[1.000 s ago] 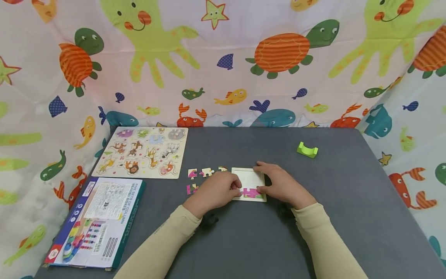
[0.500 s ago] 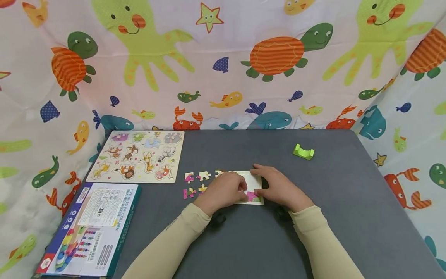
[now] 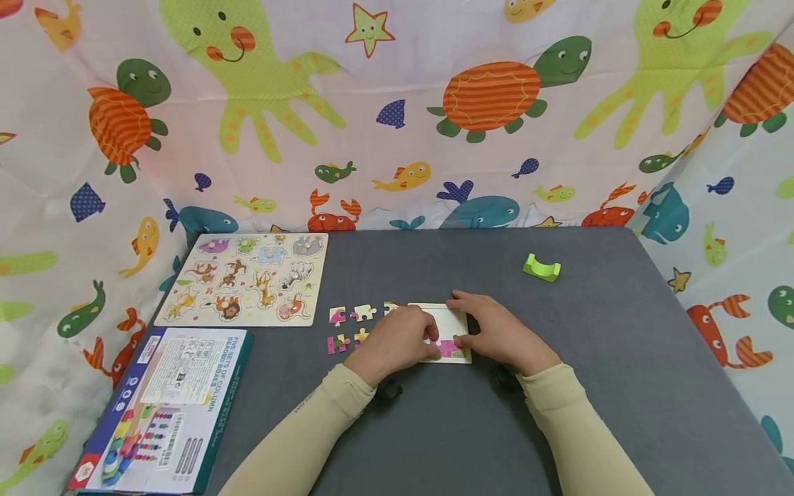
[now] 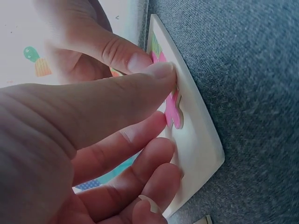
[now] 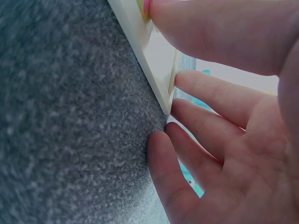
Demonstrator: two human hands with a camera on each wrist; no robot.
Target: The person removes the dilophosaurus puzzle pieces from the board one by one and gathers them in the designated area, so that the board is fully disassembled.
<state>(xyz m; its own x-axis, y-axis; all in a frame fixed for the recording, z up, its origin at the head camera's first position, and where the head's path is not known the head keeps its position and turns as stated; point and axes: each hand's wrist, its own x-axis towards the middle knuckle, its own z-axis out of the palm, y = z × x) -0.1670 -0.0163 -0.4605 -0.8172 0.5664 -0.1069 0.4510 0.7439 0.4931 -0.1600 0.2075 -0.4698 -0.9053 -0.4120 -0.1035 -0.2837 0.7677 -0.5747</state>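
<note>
A small pale wooden puzzle tray (image 3: pixel 448 318) lies on the dark table between both hands. Pink puzzle pieces (image 3: pixel 448 348) line its near side. My left hand (image 3: pixel 397 341) covers the tray's left part. In the left wrist view, its thumb and index finger pinch a pink jigsaw piece (image 4: pixel 173 112) at the tray; the other fingers are bent. My right hand (image 3: pixel 502 334) rests along the tray's right side. Its thumb presses on a piece near the edge, and its fairly straight fingers touch the rim (image 5: pixel 170 84) and the table.
Several loose jigsaw pieces (image 3: pixel 337 315) lie left of the tray, some partly behind the left hand. Farther left are an animal puzzle board (image 3: pixel 248 279) and a printed box (image 3: pixel 167 406). A green curved block (image 3: pixel 542 268) sits at the back right. Patterned cloth (image 3: pixel 372 138) surrounds the table.
My left hand has shifted slightly right, farther over the tray, uncovering more of the loose pieces. The right hand keeps its place at the tray's side. The head view has shifted a little.
</note>
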